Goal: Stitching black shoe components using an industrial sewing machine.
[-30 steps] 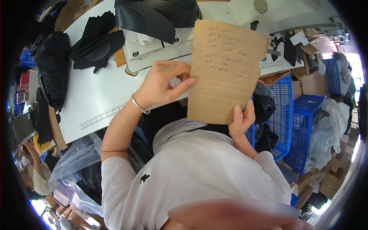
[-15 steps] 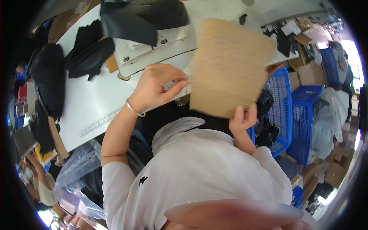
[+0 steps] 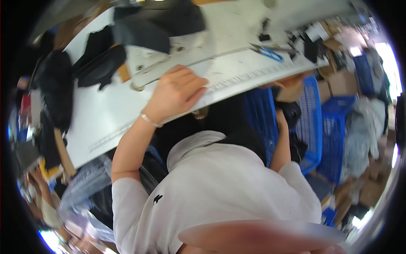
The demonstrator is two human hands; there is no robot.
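My left hand (image 3: 175, 91) is over the front edge of the white table (image 3: 105, 108), its fingers curled closed. Whatever may be inside them is hidden. Down at the right, my right hand (image 3: 280, 118) reaches into a blue plastic basket (image 3: 312, 122) beside the table. Its fingers are mostly out of sight. Just above that hand, under the table edge, a brown cardboard piece (image 3: 291, 91) shows in part. Whether the hand touches it I cannot tell. Dark items (image 3: 292, 111) lie in the basket.
Blue-handled scissors (image 3: 270, 53) lie at the table's right, by a printed ruler strip (image 3: 249, 76). Dark grey fabric (image 3: 165, 23) covers part of a white machine bed (image 3: 165, 57). Black pieces (image 3: 99, 59) lie left. Another blue crate (image 3: 333, 135) and plastic bags (image 3: 359, 127) stand right.
My right hand has lowered the cardboard sheet from over the table toward the basket, uncovering the scissors and ruler strip. My left fingers have curled in more.
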